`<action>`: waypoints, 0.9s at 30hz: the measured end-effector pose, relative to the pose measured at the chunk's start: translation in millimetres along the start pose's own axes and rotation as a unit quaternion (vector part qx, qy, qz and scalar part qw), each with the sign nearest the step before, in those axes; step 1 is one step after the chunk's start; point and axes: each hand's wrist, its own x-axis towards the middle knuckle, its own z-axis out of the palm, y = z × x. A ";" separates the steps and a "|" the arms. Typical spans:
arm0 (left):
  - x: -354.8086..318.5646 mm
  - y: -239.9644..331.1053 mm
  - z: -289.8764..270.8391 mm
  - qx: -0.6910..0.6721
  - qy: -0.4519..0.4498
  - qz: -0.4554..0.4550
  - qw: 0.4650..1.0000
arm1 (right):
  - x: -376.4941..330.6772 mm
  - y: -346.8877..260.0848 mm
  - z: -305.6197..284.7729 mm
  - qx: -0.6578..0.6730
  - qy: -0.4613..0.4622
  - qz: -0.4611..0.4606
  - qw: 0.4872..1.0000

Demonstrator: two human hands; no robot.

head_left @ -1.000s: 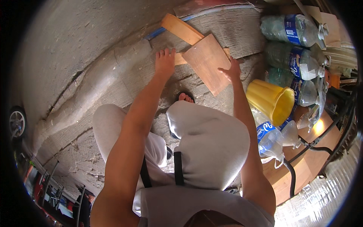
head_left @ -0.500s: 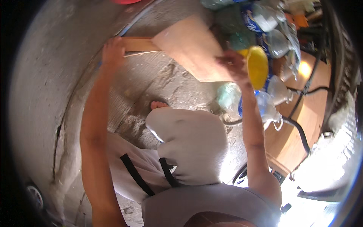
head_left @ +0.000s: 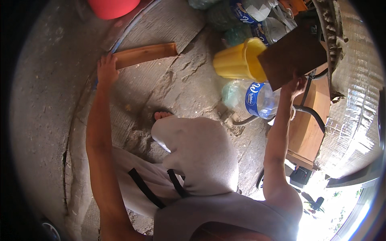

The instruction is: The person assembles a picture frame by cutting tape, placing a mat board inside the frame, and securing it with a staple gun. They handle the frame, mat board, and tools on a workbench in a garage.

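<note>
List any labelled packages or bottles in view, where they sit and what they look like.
Clear plastic bottle: lying on the ground below the yellow bucket, blue band label with white lettering.
Bottle pile: top edge, above the bucket; clear and greenish, blue labels.
No signs or screens.

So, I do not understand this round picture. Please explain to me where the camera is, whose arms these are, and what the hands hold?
The camera sits on a person's head and looks down, so you see that person's own arms and bent knees from above. The lens is very wide, which makes the picture round and bends straight edges.

The left hand rests on the end of a narrow wooden strip that lies on the rough concrete floor. The right hand holds up a flat brown board, lifted off the floor.

Near the board stand a yellow plastic bucket on its side, large clear water bottles, and a wooden cabinet. A red tub shows at the top edge.
</note>
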 end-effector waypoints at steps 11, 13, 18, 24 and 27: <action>1.3 1.6 -4.9 0.006 -0.158 -0.071 0.985 | -49.5 84.8 1.9 -0.263 0.040 0.185 0.946; -3.3 4.1 1.0 -0.091 -0.188 -0.102 0.973 | -55.4 82.1 0.0 -0.477 0.073 0.154 0.862; -9.2 -2.9 6.3 -0.186 -0.139 -0.043 0.972 | -43.4 71.6 22.7 -0.356 0.050 0.208 0.910; 8.4 7.7 -18.3 -0.292 -0.152 -0.009 0.944 | 31.4 87.4 -10.3 -0.346 -0.089 0.377 0.854; 12.9 16.8 -6.0 -0.303 -0.134 -0.003 0.943 | 78.1 101.8 -45.2 -0.279 -0.154 0.460 0.828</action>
